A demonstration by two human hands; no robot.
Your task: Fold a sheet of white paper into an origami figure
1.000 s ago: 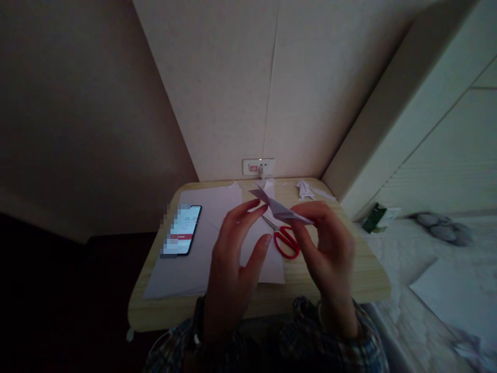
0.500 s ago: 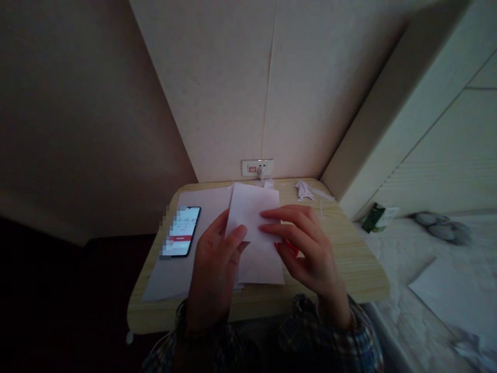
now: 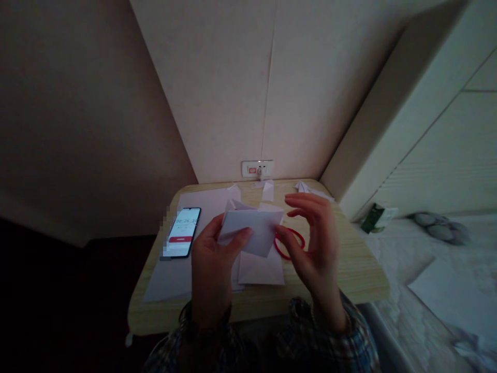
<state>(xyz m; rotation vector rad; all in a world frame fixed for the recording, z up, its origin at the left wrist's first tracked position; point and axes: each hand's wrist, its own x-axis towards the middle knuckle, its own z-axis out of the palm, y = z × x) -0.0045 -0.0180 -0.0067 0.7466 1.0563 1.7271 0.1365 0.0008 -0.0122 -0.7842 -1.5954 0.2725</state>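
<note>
A folded sheet of white paper [image 3: 248, 228] is held above the table by my left hand [image 3: 217, 254], its thumb pressed on the near face and its fingers behind. The paper's upper folds stand slightly apart. My right hand [image 3: 312, 243] has its fingers spread and raised, with the thumb tip at or very near the paper's right edge; whether it touches I cannot tell. Beneath lies another piece of white paper [image 3: 262, 272]. Beside the right thumb is a red loop [image 3: 301, 239], partly covered by the hand; it may be a scissors handle.
On the wooden table [image 3: 345, 264], a phone [image 3: 183, 233] showing a timer rests on white sheets [image 3: 166, 285] at the left. Paper scraps [image 3: 267, 190] and a small folded paper shape [image 3: 302, 187] lie at the back. A wall socket [image 3: 257, 168] is behind.
The paper that stood taller and flatter is now bent over into a shorter shape. My right fingers have lifted off it and spread, uncovering more of the red loop.
</note>
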